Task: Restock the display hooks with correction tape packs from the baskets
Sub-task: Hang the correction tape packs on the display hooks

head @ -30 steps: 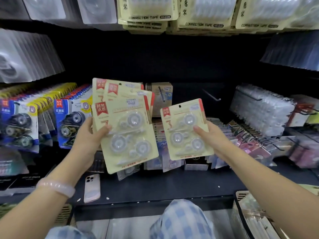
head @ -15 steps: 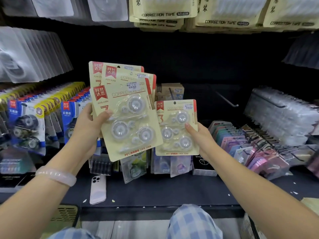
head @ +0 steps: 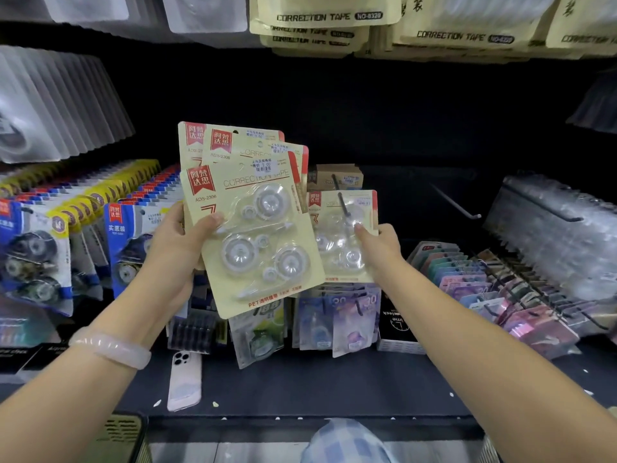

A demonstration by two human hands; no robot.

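Observation:
My left hand grips a fanned stack of cream correction tape packs, each with clear blisters and a red label, thumb across the front pack. My right hand pinches a single matching pack at its right edge. A black display hook pokes through the front of that pack near its top. A bare metal hook sticks out further right.
Blue and yellow tape packs hang at left, pink and teal packs at right, cream correction tape bags above. A white phone lies on the dark shelf. A basket's corner shows at lower left.
My right hand has pushed its single pack back and slightly up onto the black hook. The left hand's stack stays about level. The view has shifted left, hiding the right basket.

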